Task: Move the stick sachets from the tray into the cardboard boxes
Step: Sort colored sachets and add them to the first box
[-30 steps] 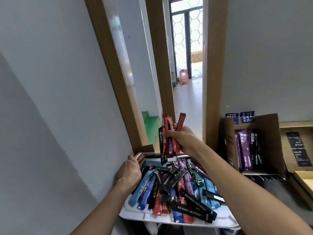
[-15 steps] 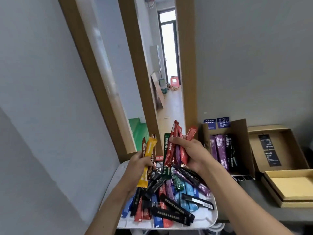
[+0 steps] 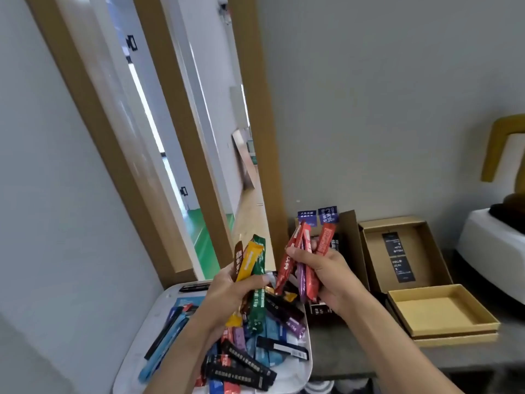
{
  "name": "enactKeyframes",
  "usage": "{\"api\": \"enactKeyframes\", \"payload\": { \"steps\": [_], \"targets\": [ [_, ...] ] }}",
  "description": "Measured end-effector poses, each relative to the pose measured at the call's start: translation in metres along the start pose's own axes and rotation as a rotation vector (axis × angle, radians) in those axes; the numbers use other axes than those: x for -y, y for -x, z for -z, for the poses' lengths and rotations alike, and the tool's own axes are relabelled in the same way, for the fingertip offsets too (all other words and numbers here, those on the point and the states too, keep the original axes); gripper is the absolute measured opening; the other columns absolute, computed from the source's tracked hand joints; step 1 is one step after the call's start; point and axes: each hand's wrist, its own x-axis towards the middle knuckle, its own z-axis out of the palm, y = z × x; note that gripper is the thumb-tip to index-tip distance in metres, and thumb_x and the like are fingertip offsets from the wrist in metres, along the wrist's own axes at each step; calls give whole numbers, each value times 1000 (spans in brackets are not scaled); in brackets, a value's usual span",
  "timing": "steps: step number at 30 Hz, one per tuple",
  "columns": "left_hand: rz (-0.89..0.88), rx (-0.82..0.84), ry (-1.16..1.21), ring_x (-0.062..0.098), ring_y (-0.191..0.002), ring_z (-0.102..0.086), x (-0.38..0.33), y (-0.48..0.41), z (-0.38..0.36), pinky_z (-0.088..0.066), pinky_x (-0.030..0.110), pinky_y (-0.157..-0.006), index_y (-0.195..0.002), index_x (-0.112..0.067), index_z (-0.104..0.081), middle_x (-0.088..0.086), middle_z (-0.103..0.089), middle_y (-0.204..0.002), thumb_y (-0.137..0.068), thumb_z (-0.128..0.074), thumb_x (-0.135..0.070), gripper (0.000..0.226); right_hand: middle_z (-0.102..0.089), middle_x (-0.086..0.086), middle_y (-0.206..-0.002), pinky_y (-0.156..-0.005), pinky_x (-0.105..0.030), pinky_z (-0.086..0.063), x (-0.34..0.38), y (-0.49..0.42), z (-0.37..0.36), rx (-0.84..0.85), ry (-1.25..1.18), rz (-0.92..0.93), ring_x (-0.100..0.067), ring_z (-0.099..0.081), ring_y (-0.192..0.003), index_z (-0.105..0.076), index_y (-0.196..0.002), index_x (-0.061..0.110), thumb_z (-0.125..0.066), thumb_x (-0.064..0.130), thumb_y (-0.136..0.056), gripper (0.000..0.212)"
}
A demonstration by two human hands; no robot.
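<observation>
A white tray (image 3: 147,336) at the bottom centre holds a heap of stick sachets (image 3: 255,351) in black, blue, red and purple. Above the tray my left hand (image 3: 227,288) grips a bunch of brown, yellow and green sachets (image 3: 251,260), held upright. My right hand (image 3: 324,277) is closed on several red sachets and a purple one (image 3: 309,251), raised in front of an upright cardboard box (image 3: 350,237) that my hand mostly hides. To the right lies an open flat cardboard box (image 3: 434,251) with two black cards inside.
A shallow yellow-lined box lid (image 3: 443,311) lies at the front right on the grey counter (image 3: 341,351). A white appliance (image 3: 494,240) stands at the far right. A grey wall rises behind; a wood-framed doorway (image 3: 216,155) opens at the left.
The view swung right and down. My left hand has added a green sachet to its yellow and brown ones. My right hand carried its red bunch right, in front of the upright box.
</observation>
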Motion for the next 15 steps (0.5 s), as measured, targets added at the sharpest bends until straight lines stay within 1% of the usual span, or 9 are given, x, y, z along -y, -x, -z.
{"api": "enactKeyframes", "payload": {
  "steps": [2, 3, 4, 6, 7, 8, 9, 12, 15],
  "targets": [
    [33, -32, 30, 40, -90, -77, 1, -7, -8, -61, 54, -87, -121, -5, -65, 20, -79, -101, -77, -85, -19, 50, -78, -7, -84, -59, -26, -59, 5, 4, 14, 26, -9, -30, -14, -74, -66, -70, -121, -4, -73, 2, -91, 31],
    [38, -41, 35, 40, -88, -77, 1, -10, -13, -61, 53, -84, -122, -5, -64, 21, -79, -100, -80, -81, -19, 47, -78, -6, -87, -60, -26, -59, 7, 7, 19, 51, -12, -43, -12, -73, -66, -70, -122, -3, -72, 3, -92, 30],
    [38, -40, 30, 40, -90, -77, 1, -13, -19, -60, 54, -85, -122, -7, -65, 20, -79, -100, -80, -80, -22, 48, -78, -7, -92, -64, -28, -60, 8, 8, 23, 72, -20, -49, -13, -73, -70, -72, -122, -2, -71, 3, -93, 29],
    [36, -19, -9, 38, -98, -77, 0, -15, -31, -58, 59, -97, -120, -12, -70, 16, -80, -103, -75, -85, -35, 53, -77, -11, -106, -81, -36, -63, 10, 11, 32, 92, -50, -42, -20, -73, -85, -75, -120, 1, -70, 4, -93, 28],
    [34, 1, -14, 37, -100, -77, 0, -15, -38, -57, 58, -99, -119, -12, -72, 14, -81, -105, -76, -89, -36, 52, -76, -13, -112, -94, -42, -61, 12, 13, 35, 105, -59, -39, -25, -71, -95, -76, -120, 3, -69, 6, -94, 28],
    [41, 29, -2, 35, -101, -78, 0, -14, -44, -58, 57, -100, -120, -11, -73, 14, -81, -106, -78, -91, -33, 51, -75, -15, -117, -102, -48, -57, 14, 14, 39, 123, -62, -35, -29, -70, -103, -76, -121, 4, -68, 7, -95, 28],
    [54, 57, 16, 35, -102, -78, -1, -14, -49, -58, 55, -99, -123, -9, -72, 15, -80, -108, -78, -91, -27, 52, -74, -16, -119, -105, -51, -55, 16, 15, 43, 140, -63, -28, -30, -69, -107, -77, -121, 6, -66, 7, -96, 28],
    [86, 132, 77, 41, -109, -75, 0, -19, -58, -54, 59, -103, -128, -6, -69, 22, -77, -116, -74, -94, -18, 61, -73, -19, -126, -97, -45, -60, 20, 13, 54, 171, -90, -6, -28, -72, -115, -77, -121, 6, -63, 5, -97, 28],
    [120, 157, 106, 45, -111, -73, -1, -27, -63, -52, 63, -105, -129, -4, -69, 26, -75, -119, -74, -94, -12, 61, -70, -20, -133, -103, -46, -57, 22, 7, 64, 172, -115, 19, -30, -66, -128, -74, -126, 4, -61, 2, -98, 31]
  ]
}}
